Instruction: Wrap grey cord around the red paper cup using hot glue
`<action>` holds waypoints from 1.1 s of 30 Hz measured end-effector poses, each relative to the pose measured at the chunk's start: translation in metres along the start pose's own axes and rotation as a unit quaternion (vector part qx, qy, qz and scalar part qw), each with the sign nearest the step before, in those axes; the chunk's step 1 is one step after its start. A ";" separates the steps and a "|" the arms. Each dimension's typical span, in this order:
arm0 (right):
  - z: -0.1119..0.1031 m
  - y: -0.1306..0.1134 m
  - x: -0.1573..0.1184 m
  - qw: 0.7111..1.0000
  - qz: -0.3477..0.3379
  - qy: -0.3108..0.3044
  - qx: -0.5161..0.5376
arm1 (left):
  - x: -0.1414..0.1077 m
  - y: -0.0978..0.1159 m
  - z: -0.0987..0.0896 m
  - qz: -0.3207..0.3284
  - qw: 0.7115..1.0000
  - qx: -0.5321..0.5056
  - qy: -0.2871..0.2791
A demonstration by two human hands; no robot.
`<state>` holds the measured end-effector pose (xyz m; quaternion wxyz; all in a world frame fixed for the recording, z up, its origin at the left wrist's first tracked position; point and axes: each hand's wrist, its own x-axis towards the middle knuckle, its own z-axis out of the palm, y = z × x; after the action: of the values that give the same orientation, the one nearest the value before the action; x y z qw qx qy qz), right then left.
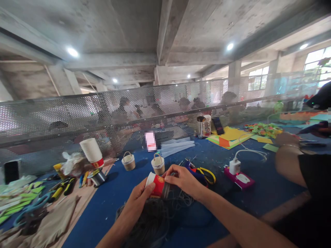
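Note:
A red and white paper cup (158,186) is tilted between my hands, above a tangle of dark grey cord (148,220). My left hand (141,193) grips the cup from the left, its thumb on the side. Pinched fingers of my right hand (181,179) touch the cup's right edge, where grey strands run down its side; the exact thing pinched is too small to tell. Just behind stand two small cream and brown baskets with handles, one at the left (128,162) and one nearer the cup (158,165).
Stacked paper cups (91,151), a wire spool (97,177) and a grey glove (58,218) lie left. Yellow-handled pliers (208,175) and a purple power strip (240,178) are right. A person's arm (289,162) reaches in from the right. A mesh partition (170,103) stands behind.

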<state>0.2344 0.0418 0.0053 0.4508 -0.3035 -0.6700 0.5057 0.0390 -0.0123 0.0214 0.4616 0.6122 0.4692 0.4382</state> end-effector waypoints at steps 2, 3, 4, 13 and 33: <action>0.000 0.001 0.001 1.000 0.002 0.008 -0.001 | 0.000 -0.001 0.000 0.001 1.000 -0.007 -0.009; 0.000 0.001 0.001 1.000 0.002 0.011 -0.004 | 0.000 -0.002 0.000 -0.001 1.000 -0.012 -0.013; -0.001 0.001 0.002 1.000 0.002 0.012 -0.008 | 0.000 -0.002 0.000 -0.003 1.000 -0.016 -0.015; -0.002 -0.006 -0.002 0.997 -0.052 0.032 -0.047 | 0.004 -0.003 -0.002 0.030 1.000 0.004 0.003; 0.002 -0.012 -0.005 0.993 -0.106 0.038 -0.038 | 0.005 -0.008 -0.002 0.032 0.999 0.009 -0.005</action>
<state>0.2352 0.0324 0.0153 0.5153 -0.2666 -0.6993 0.4176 0.0370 -0.0058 0.0146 0.4443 0.6329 0.4514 0.4454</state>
